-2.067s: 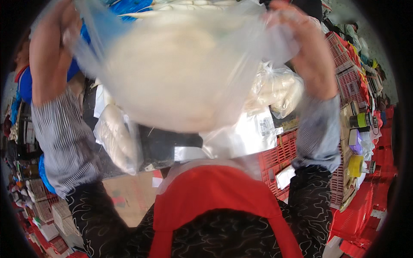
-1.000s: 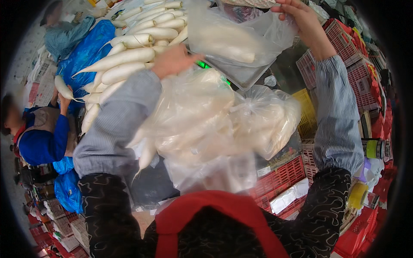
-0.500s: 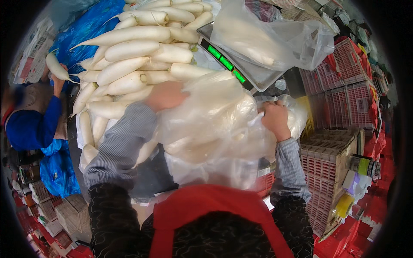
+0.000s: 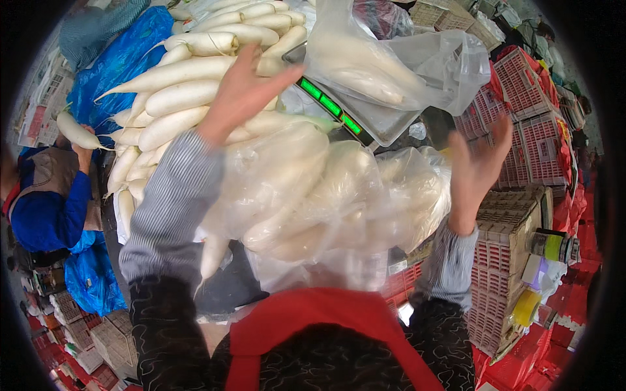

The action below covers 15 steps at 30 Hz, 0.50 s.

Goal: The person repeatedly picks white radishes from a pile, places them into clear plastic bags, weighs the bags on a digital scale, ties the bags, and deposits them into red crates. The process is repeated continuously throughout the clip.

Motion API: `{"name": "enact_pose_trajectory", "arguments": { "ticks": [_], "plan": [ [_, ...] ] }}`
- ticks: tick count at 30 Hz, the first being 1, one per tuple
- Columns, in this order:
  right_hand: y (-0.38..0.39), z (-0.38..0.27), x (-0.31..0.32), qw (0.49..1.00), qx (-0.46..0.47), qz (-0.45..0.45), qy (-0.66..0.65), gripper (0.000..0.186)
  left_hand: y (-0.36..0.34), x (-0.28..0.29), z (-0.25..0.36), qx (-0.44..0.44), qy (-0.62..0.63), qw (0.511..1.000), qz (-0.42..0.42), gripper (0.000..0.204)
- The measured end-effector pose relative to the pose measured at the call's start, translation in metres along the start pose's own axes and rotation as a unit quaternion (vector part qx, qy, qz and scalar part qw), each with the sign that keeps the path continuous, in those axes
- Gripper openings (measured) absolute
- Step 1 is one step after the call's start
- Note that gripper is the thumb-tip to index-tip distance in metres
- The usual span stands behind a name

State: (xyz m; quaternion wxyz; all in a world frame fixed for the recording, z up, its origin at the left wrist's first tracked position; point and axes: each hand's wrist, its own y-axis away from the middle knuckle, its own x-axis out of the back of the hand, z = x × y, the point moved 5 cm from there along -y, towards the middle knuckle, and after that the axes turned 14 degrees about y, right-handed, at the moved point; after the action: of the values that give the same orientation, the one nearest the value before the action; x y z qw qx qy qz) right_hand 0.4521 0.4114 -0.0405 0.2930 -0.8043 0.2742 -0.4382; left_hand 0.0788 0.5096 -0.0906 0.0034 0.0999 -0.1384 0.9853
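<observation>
My left hand (image 4: 244, 91) is raised over the heap of white radishes (image 4: 176, 98), thumb and fingers apart, holding nothing. To the right, my right hand (image 4: 479, 163) is lifted beside the bagged radishes, fingers spread and somewhat blurred. Between my arms lie clear plastic bags filled with radishes (image 4: 313, 189), bunched close together at the table's near side. Another clear bag of radishes (image 4: 372, 72) rests on the metal pan of a scale (image 4: 391, 124) with a lit green display. One loose radish (image 4: 212, 257) points toward me beneath my left forearm.
Stacked plastic crates (image 4: 499, 267) stand close at my right, with tape rolls (image 4: 525, 308) beside them. More red and white crates (image 4: 538, 143) rise behind. At left, a person in blue sleeves (image 4: 49, 208) holds a radish (image 4: 77, 130) near blue plastic sheeting (image 4: 117, 72).
Both hands have let go of the bagged radishes and risen; the left moved up over the heap, the right outward to the right. The bags now lie slightly left of before.
</observation>
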Motion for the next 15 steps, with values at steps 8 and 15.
{"name": "enact_pose_trajectory", "arguments": {
  "ticks": [8, 15],
  "plan": [
    [-0.124, 0.012, -0.074, 0.931, -0.08, -0.214, -0.285, 0.035, -0.143, -0.109, 0.074, -0.005, -0.009, 0.995, -0.096, 0.036],
    [-0.111, -0.11, 0.048, 0.922, 0.192, -0.217, -0.256, 0.053, -0.045, -0.013, 0.213, -0.117, 0.317, 0.939, -0.062, 0.016]
  ]
}}
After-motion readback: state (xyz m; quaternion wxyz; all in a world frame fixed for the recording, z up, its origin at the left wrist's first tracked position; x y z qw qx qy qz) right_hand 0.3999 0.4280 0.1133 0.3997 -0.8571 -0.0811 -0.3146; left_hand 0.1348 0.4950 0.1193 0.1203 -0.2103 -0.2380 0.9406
